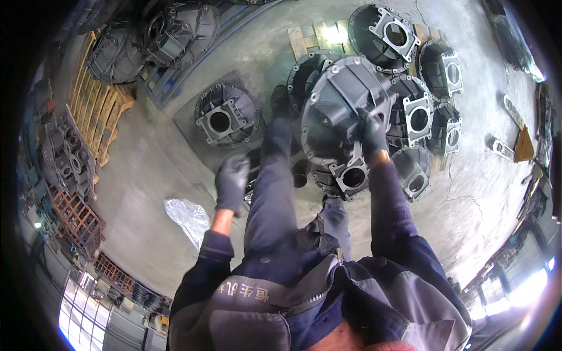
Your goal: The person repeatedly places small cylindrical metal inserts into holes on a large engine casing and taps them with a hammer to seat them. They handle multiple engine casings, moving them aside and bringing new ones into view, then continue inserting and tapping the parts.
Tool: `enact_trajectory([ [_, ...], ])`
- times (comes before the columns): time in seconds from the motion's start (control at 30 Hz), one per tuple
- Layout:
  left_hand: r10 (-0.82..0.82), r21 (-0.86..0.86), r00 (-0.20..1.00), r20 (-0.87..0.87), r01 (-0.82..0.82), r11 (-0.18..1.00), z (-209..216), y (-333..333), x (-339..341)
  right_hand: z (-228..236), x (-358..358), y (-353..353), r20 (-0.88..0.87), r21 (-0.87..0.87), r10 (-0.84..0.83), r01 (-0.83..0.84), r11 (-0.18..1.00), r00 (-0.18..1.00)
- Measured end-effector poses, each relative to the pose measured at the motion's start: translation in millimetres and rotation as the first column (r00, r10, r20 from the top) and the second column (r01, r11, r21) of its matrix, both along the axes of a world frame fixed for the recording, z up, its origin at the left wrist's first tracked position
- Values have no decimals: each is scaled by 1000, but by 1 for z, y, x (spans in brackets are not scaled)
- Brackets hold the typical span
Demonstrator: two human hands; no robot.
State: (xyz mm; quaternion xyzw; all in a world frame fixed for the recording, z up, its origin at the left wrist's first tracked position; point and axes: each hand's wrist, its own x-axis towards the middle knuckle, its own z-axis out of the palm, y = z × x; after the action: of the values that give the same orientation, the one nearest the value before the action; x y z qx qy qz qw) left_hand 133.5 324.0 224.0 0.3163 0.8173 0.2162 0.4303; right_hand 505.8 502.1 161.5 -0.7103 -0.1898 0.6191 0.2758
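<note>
My right hand (373, 134), in a dark glove, grips a big grey bell-shaped metal housing (336, 99) by its narrower right end. This casting is tilted, its ribbed side wall facing up, and it overlaps other housings below it. My left hand (232, 182), also gloved, hangs apart from the casting with loosely bent fingers and nothing visible in it. Ahead of that hand, another flanged housing (220, 120) with a round bore rests on a dark square plate (193, 131) on the floor.
Several similar housings (418, 119) stand at the right, some on wooden pallets (306, 40). More castings (181, 35) sit far left near a slatted pallet (102, 117). Clear plastic film (187, 219) lies on the floor left of my leg. A rusty crate (76, 216) stands farther left.
</note>
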Motion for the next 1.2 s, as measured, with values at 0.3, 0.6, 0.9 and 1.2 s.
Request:
enact_trajectory([
  [0.3, -425, -393, 902, -78, 364, 845, -25, -215, -94, -105, -66, 61, 587, -177, 557, -578, 796, 587],
  [0.6, 325, -611, 944, 57, -225, 759, -3, -199, -85, -169, -97, 51, 526, -357, 743, -686, 635, 414],
  [0.9, 274, -584, 957, 94, -170, 794, -5, -183, -81, -178, -95, 37, 575, -340, 737, -716, 610, 355],
  [1.2, -663, -482, 748, 42, 597, 642, -32, -143, -89, -190, -94, 33, 551, -348, 746, -709, 613, 374],
])
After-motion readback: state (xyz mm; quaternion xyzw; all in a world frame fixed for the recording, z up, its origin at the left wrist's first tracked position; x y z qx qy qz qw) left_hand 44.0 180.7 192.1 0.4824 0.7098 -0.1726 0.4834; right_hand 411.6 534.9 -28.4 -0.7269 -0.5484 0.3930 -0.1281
